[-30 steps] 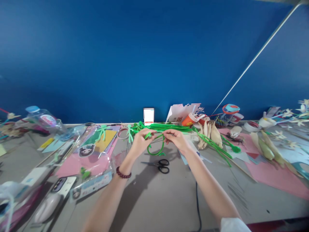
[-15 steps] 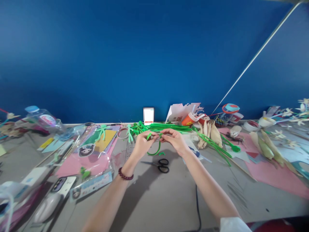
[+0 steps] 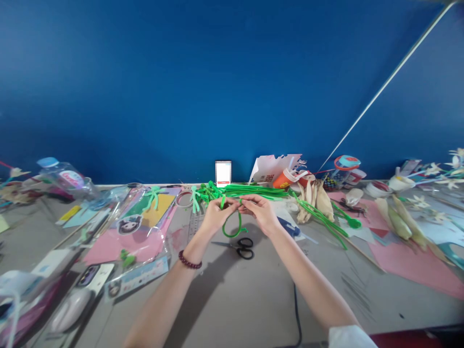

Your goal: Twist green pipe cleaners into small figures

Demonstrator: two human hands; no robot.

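A green pipe cleaner hangs in a loop between my two hands above the table. My left hand pinches one part of it, and a short end sticks up by the thumb. The fingertips of my right hand are closed on it too, close to the left fingertips; the exact grip is partly hidden by the fingers. Below the loop lies a pair of black-handled scissors, blades pointing left. Behind my hands rests a bundle of green pipe cleaners.
A lit phone leans on the blue wall. Left are a plastic bottle, pink paper and a computer mouse. Right are red paper cups, dried husks and a blue glue gun. A black cable runs down the table.
The pipe cleaner's hanging part has become a rounder, lower loop between my hands. Both hands stay nearly in place, with fingers slightly shifted.
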